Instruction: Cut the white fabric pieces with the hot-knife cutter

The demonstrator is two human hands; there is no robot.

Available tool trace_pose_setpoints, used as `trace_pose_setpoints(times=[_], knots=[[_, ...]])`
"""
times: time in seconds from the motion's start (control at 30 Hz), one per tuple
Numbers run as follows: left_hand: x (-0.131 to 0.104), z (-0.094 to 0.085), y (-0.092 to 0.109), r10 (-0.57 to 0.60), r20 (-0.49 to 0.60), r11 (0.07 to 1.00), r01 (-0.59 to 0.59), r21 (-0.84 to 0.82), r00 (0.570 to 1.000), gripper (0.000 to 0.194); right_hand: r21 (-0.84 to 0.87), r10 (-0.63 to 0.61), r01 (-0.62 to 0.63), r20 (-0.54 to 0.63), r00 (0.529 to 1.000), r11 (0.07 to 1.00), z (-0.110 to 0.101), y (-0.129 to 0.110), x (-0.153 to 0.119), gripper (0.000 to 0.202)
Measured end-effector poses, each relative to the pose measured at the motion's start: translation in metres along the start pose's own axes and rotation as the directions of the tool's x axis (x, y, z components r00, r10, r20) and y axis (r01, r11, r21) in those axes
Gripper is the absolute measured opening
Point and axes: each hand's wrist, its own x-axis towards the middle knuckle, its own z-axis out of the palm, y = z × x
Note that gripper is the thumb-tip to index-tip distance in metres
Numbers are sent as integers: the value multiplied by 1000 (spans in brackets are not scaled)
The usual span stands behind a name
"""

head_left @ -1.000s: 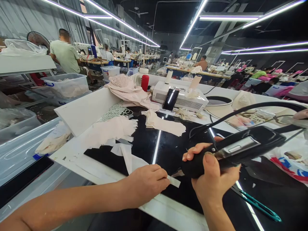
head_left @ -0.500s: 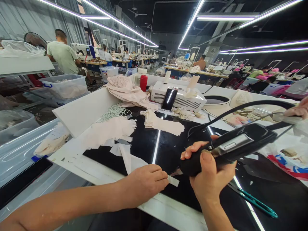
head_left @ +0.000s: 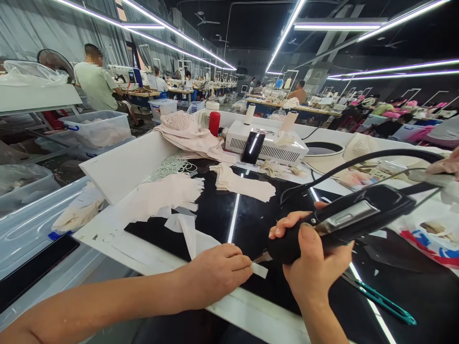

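One glossy black surface [head_left: 260, 227] lies beneath. Over it, the corded handheld tool [head_left: 353, 217] should feel rigid and fairly heavy, best held round its thick body; the pale fabric strip [head_left: 260, 271] near its tip [head_left: 263, 257], on the surface, light and limp, best pinned close to the end. My right grip [head_left: 315, 267] wraps the tool, thumb upward; my left grip [head_left: 220, 273], palm down, is closed on the strip.
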Motion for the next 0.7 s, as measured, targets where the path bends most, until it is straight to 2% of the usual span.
trace_pose_setpoints(times=[0.13, 0.33, 0.7], knots=[[-1, 2, -1, -6, -12, 1000, 6, 3, 1000, 19, -28, 17, -17, 9, 1000, 999, 0, -1, 1, 45], [-1, 2, -2, 0, 7, 1000, 0, 4, 1000, 22, -13, 17, -18, -64, 998, 1000, -6, -9, 4, 46], [-1, -2, -1, -12, 10, 1000, 12, -7, 1000, 23, -20, 6, -7, -52, 999, 1000, -9, -9, 3, 45]])
